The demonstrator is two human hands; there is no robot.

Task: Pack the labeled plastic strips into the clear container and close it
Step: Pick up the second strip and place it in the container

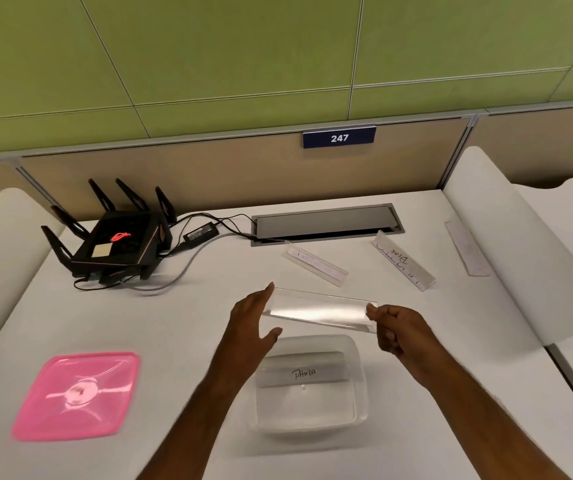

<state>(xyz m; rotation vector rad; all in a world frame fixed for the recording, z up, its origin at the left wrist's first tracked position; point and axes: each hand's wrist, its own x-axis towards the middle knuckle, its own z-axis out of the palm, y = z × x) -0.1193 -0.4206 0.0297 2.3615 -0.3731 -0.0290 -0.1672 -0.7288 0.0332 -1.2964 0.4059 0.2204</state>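
A clear plastic strip (319, 310) hangs just above the far rim of the clear container (359, 403). My right hand (397, 329) pinches its right end. My left hand (255, 322) steadies its left end with spread fingers. Inside the container lies a strip labeled PANDA (304, 372). Three more strips rest on the desk beyond: one face down (316, 265), one labeled BEAR (404, 263), and one at the far right (466, 249). The pink lid (75, 396) lies flat to the left of the container.
A black router (115, 237) with antennas and its cables (205, 233) occupy the back left. A grey cable hatch (326, 223) sits at the back centre. White curved dividers (517, 258) flank the desk on both sides.
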